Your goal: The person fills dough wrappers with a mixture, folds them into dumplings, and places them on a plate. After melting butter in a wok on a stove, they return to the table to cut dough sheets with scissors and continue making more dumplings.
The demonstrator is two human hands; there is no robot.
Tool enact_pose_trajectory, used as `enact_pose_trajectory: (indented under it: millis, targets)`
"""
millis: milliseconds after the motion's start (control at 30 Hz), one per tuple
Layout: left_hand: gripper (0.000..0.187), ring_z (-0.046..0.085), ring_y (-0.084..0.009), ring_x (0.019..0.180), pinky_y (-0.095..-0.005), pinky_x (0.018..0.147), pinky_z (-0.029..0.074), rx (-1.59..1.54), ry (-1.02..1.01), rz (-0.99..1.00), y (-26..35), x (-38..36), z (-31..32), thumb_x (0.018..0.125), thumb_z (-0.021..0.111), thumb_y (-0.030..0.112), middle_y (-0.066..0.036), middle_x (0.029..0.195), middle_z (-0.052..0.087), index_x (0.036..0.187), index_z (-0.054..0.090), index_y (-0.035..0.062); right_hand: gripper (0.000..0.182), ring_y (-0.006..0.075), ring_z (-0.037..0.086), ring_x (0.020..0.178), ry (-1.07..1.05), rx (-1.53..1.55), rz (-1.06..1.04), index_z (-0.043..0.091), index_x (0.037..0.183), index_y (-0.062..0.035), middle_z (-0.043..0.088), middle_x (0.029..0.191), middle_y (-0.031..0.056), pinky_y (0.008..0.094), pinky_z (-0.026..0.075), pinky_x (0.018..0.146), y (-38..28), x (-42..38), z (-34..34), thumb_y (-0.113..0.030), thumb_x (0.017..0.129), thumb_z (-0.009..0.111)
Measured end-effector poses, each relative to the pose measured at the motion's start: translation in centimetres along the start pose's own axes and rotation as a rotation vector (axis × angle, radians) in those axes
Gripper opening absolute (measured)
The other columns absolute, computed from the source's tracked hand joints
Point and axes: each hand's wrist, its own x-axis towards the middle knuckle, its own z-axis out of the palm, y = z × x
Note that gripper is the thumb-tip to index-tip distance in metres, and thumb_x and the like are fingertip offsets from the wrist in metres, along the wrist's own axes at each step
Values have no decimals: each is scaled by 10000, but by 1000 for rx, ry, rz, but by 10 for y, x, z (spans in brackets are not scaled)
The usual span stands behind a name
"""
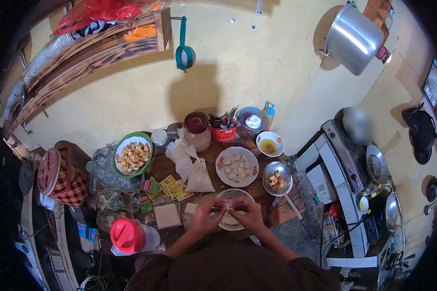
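Note:
My left hand and my right hand meet over a clear bowl at the table's front edge. Between their pinched fingertips is a small pale piece of dough, partly hidden by the fingers. Pale powder shows inside the bowl below. Just behind it, a flowered plate holds several pale folded dumplings. To the left lie a stack of square pale wrappers and a bag of white powder. A strainer with browned pieces rests on a bowl at the right.
A green-rimmed bowl of browned pieces sits at the back left, near glasses and a red-lidded container. Behind are a brown-lidded jar, a red utensil basket and a bowl of yellow liquid. A stove stands right.

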Motion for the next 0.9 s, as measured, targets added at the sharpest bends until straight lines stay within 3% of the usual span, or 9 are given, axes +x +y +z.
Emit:
enact_pose_trajectory:
  millis: [167,333,433,500,667,733,900]
  targets:
    - [281,629,-191,850,-324,762,514,69,-41,-97,-44,13,-8,754,646,54,-118,949,627,1018,562,10,254,94,614,740,-105,-49,19,586,957,6,642,807,63,243,510,672,27,33,-2,-63,738,693]
    - [374,609,-267,866,-366,770,486,399,-16,-82,-67,19,-33,688,690,126,-136,939,619,1021,561,16,244,117,631,707,223,-340,9,600,919,1,660,793,92,256,499,643,102,103,-19,-76,705,688]
    - [397,585,-298,890,-395,764,468,532,-13,-200,-94,14,-47,678,696,164,-146,934,605,1025,559,28,233,161,646,678,357,-390,-43,600,884,-15,655,775,108,265,496,622,154,150,-29,-74,680,696]
    - [414,581,-293,899,-407,768,465,746,6,-267,-108,11,-52,671,703,177,-144,959,589,1033,553,43,216,196,640,682,359,-462,-17,601,868,-25,645,763,113,297,495,625,161,166,-28,-86,681,691]
    - [442,570,-327,904,-428,775,459,935,43,-321,-135,-1,-57,646,727,194,-145,966,575,1028,553,58,190,298,599,734,334,-825,-40,587,883,-50,613,711,130,411,469,650,167,184,-23,-145,724,630]
    - [444,569,-341,899,-438,774,459,996,13,-334,-136,-1,-57,639,733,196,-148,971,571,1021,555,58,201,339,565,748,320,-947,53,597,898,-58,589,705,145,445,453,653,175,185,-22,-167,731,613]
    - [376,543,-339,939,-440,777,466,1001,10,-397,-130,-2,-52,624,727,151,-169,1014,540,948,575,38,191,309,561,792,273,-965,17,620,874,-86,601,797,115,409,460,699,184,184,-24,-147,696,650]
